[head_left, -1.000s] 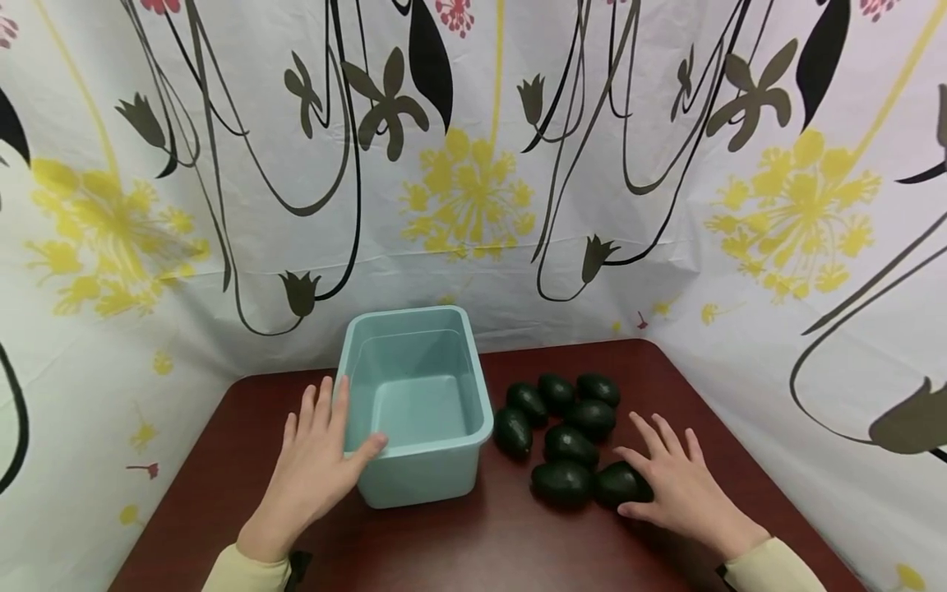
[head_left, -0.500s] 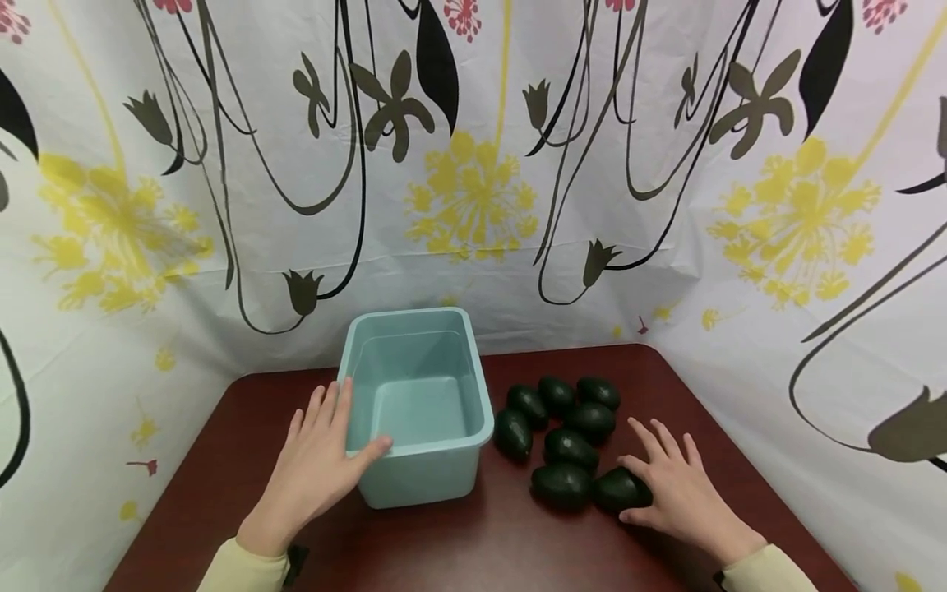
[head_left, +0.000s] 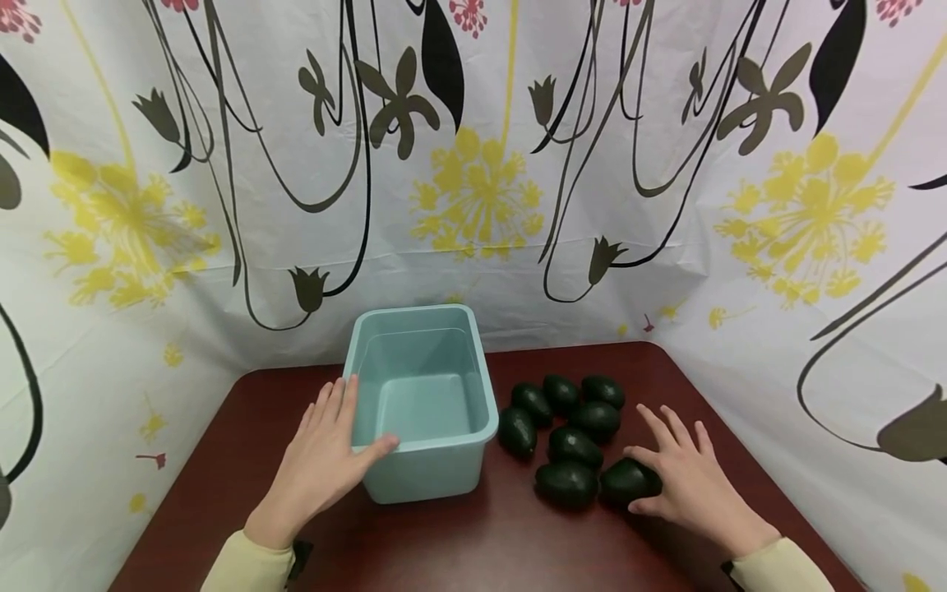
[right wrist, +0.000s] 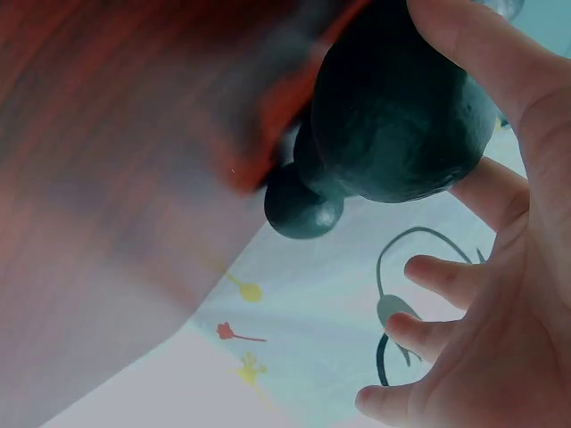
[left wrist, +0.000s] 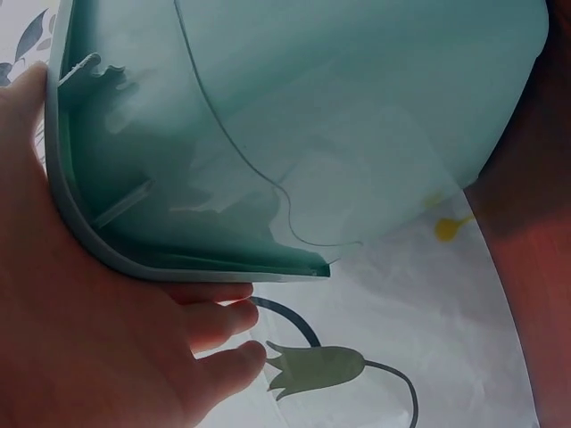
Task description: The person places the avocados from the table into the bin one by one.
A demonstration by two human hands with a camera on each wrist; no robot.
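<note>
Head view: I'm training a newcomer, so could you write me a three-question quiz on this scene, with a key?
1. Which hand is nearest the blue bin: A) right, or B) left?
2. How many avocados show in the head view?
3. True or false: an avocado lies inside the bin.

Key:
1. B, the left hand.
2. Eight.
3. False; all are outside it.

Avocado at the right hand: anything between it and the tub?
Yes, low down: a neighboring avocado lies just left of the avocado at the right hand, then the tub's right rim. Above them, nothing visible.
</note>
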